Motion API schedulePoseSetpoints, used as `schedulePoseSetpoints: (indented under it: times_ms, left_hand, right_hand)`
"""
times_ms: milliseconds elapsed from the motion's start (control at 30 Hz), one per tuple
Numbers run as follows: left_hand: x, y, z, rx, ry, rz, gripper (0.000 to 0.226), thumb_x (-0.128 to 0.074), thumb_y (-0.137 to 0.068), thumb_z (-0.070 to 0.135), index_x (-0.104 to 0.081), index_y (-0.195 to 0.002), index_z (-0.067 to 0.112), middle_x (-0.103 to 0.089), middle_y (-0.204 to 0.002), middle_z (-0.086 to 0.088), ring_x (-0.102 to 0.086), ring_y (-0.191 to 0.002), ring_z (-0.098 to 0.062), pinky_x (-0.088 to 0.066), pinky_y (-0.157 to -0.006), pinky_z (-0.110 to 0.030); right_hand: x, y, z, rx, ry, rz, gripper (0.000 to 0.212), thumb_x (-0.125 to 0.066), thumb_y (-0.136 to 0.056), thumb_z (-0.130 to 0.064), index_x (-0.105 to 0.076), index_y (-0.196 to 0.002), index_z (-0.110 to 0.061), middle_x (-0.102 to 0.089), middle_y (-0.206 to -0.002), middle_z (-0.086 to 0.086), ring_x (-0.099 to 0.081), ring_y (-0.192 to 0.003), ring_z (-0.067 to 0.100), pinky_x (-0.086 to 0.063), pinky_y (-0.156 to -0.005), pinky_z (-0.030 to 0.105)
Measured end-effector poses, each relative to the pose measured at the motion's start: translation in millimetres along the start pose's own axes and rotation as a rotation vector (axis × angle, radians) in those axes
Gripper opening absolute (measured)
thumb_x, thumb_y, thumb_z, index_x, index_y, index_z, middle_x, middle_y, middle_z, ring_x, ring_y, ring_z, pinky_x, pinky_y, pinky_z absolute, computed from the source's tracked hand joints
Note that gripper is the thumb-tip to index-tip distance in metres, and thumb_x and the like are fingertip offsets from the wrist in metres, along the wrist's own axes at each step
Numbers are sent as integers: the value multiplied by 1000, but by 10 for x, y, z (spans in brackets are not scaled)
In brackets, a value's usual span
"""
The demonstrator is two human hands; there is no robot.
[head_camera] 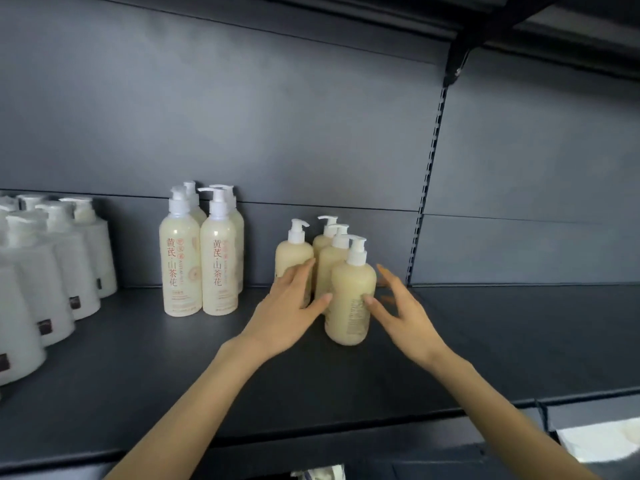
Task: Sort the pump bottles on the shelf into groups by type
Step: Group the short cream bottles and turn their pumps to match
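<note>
Across the lower frame: dark shelf (pixel 138 358); white bottles (pixel 52 271) far left, tall labelled bottles (pixel 218 265) left of centre, cream pump bottles (pixel 294 254) centre. Your left hand (pixel 291 306) and right hand (pixel 403 315) flank the front cream bottle (pixel 351 282), fingers spread.

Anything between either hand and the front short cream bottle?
Nothing visible. The left hand and right hand flank the front short bottle, thumbs at its sides. Left fingers lie across the neighbouring short bottle behind it, not in the way.
</note>
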State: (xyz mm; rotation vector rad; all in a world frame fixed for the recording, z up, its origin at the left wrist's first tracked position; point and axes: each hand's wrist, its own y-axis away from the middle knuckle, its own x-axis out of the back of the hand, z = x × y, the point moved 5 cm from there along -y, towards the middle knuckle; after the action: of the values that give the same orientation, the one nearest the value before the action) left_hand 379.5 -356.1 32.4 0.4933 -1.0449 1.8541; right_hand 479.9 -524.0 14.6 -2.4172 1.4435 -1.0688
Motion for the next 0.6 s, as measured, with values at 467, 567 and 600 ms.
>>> schedulePoseSetpoints:
  times_ms: [467,567,600]
  left_hand:
    - [-118,-328,31,40,372,232,39,-78,-75,22,-55,-106,25,-62,-106,15,-55,-96,14,-45,-74,-4]
    - [-176,-318,-44,61,364,147,50,-77,-75,27,-48,-114,37,-59,-111,17,-57,-99,7,-50,-79,-12]
    - [-217,-324,-61,65,360,112,56,-78,-74,29,-45,-116,44,-58,-112,18,-58,-100,4,-51,-80,-17]
  right_hand:
    - [8,-413,194,70,-278,-193,26,-52,-86,-49,-61,-109,-41,-65,-108,-25,-60,-104,-4,-51,-89,24]
    - [118,-671,301,50,-258,-47,16,-48,-96,-37,-63,-100,-39,-66,-101,-24,-59,-103,-6,-51,-93,33]
    - [114,-758,326,47,-250,-15,15,-47,-97,-35,-62,-100,-37,-64,-101,-24,-58,-103,-6,-50,-95,34]
